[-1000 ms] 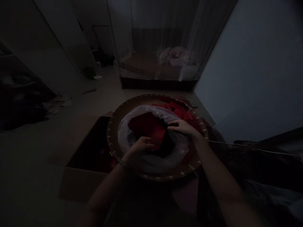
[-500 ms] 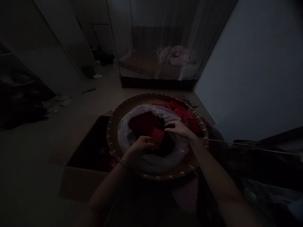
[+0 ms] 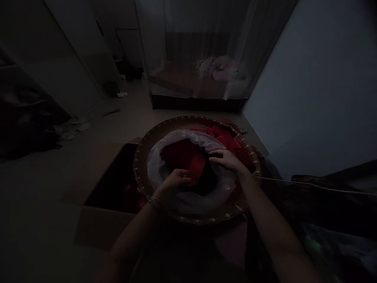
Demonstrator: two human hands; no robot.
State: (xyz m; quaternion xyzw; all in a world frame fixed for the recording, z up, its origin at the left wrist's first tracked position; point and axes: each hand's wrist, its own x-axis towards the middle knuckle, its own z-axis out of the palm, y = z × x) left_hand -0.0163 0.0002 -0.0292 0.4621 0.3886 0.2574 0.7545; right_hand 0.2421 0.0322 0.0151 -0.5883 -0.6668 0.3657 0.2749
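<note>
Left hand (image 3: pixel 176 179): fingers curled, pinching the near edge of a red sheet (image 3: pixel 196 168) inside a clear bag (image 3: pixel 188 200); bangle (image 3: pixel 152 201) at the wrist. Right hand (image 3: pixel 228 160): fingers loosely extended and nearly flat, tips on the sheet's far side at the bag's 3 o'clock rim, the sheet lying between both hands. Bag sits in a round woven tray (image 3: pixel 144 151) with more red sheets (image 3: pixel 225 138) at 1 o'clock; cardboard box (image 3: pixel 100 228) at 9 o'clock; no writing legible in the dim light.
</note>
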